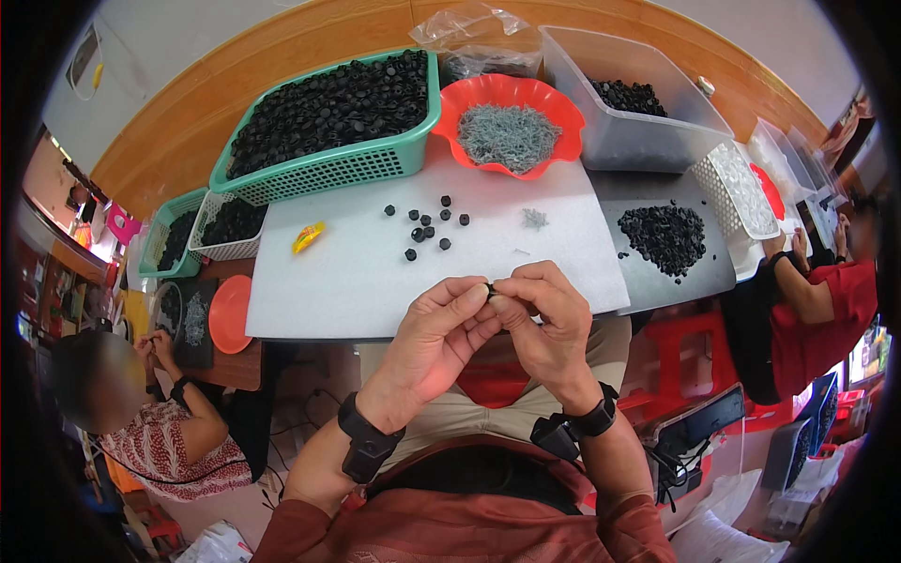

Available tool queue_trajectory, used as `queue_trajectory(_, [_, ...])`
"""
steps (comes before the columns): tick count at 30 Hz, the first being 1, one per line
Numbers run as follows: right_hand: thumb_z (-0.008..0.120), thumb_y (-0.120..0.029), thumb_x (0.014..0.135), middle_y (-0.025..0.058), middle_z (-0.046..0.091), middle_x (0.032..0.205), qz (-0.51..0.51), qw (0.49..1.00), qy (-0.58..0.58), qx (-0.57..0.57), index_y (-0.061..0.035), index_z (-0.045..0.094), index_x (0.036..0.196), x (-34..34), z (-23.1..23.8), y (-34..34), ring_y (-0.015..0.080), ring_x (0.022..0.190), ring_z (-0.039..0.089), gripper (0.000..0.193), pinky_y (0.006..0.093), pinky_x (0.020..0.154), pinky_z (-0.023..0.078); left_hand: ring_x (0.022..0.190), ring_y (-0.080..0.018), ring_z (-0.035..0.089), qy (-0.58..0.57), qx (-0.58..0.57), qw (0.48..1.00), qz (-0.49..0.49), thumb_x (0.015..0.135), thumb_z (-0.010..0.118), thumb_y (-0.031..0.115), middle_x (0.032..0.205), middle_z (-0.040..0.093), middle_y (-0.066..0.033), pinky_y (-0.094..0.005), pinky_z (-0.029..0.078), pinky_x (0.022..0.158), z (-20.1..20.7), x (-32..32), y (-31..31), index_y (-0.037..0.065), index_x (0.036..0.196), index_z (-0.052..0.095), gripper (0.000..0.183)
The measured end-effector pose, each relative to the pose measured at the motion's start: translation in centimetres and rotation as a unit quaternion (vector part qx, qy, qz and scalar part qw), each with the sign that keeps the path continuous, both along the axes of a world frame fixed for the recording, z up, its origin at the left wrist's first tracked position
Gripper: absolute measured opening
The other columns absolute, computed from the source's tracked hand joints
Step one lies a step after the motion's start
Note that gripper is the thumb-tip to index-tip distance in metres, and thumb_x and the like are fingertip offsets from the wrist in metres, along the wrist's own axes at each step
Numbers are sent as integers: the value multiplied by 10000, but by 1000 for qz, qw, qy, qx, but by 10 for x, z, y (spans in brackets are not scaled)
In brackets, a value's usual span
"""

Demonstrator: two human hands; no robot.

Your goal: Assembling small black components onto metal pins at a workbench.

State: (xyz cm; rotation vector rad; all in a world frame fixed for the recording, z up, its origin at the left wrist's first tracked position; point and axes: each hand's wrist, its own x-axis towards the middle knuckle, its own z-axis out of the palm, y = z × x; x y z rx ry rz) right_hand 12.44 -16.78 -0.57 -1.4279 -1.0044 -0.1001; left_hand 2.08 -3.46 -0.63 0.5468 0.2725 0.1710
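Observation:
My left hand (434, 324) and my right hand (549, 324) meet just past the near edge of the white foam sheet (319, 300). Between their fingertips a small black plastic part (491, 290) is pinched, mostly covered by the thumbs. Several loose black knob-like pieces (428, 232) lie scattered on the sheet beyond my hands. To the right of them is a little heap of thin silvery metal pieces (535, 218). A small clear sliver (521, 251) rests nearer my right hand.
Behind stand a green basket (347, 164) of black parts, a red scalloped bowl (568, 141) of metal pieces and a clear bin (619, 136). A yellow packet (307, 236) lies left, a pile of black bits (663, 239) right. Co-workers sit at both sides.

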Motion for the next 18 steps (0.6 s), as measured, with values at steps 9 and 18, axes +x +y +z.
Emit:
queue_trajectory(9, [726, 15, 918, 116, 653, 983, 34, 997, 51, -47, 7, 723, 1111, 10, -1, -11, 171, 777, 638, 193, 276, 658, 518, 955, -133, 711, 11, 12, 999, -35, 1013, 675, 103, 1038, 717, -39, -310, 601, 919, 1, 3, -1, 72, 1088, 682, 81])
queue_trajectory(18, [809, 3, 840, 114, 642, 1066, 56, 996, -14, -73, -17, 699, 1224, 17, 0, -23, 150, 691, 647, 400, 275, 580, 520, 998, -143, 692, 17, 37, 998, -50, 1019, 660, 130, 1104, 706, -65, -322, 588, 926, 2, 7, -6, 76, 1070, 669, 75])
